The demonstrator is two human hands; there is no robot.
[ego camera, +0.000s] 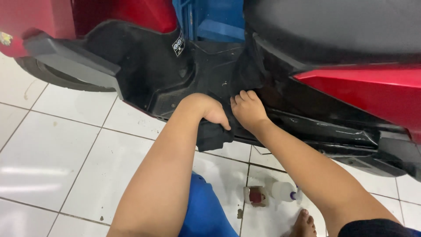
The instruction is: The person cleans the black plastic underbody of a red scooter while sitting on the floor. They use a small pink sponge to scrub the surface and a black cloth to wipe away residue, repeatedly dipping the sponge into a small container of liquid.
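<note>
While the scooter's grey front fender [72, 59] juts out at the far left above the white tiled floor [57, 149], the black footboard panel [175, 74] runs rightward beneath the red bodywork; the left hand [206, 109] is curled down over a black cloth [213, 135] at the footboard's lower edge, fingers closed onto the fabric, thumb pointing right; the cloth hangs a little below the edge, over the tiles; just beside it, the right hand [248, 109] presses against the same edge with fingers bent and together, knuckles up, touching the panel and the cloth's upper part, though whether it grips the cloth I cannot tell; lower down, between the forearms, a blue trouser knee [204, 210] shows; near it on the floor stand a small reddish-brown tin [256, 196] and a clear plastic bottle [284, 192] lying on its side; a bare foot [303, 224] rests below them; at the right, the black seat [333, 26] sits above the red side panel [372, 94].
</note>
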